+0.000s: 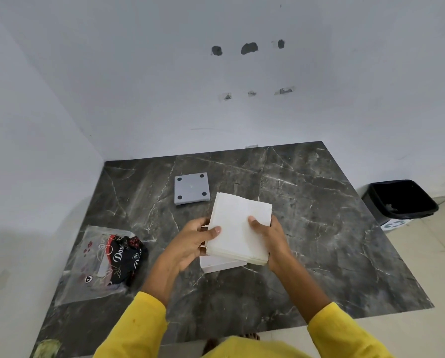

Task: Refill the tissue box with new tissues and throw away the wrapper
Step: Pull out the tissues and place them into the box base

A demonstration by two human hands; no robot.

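Note:
A thick white stack of tissues [238, 228] is held above the table between both hands. My left hand [190, 244] grips its left edge with the thumb on top. My right hand [270, 236] grips its right edge. Under the stack, a white tissue box [217, 264] stands on the table, mostly hidden by the tissues. The grey lid of the box [191, 189] lies apart, farther back, underside up with four dark pads. The clear plastic wrapper [102, 259], printed in black and red, lies crumpled at the left of the table.
The dark marble table [319, 228] fills the corner between two white walls. A black waste bin [400, 200] stands on the tiled floor to the right of the table. My yellow sleeves reach in from the bottom.

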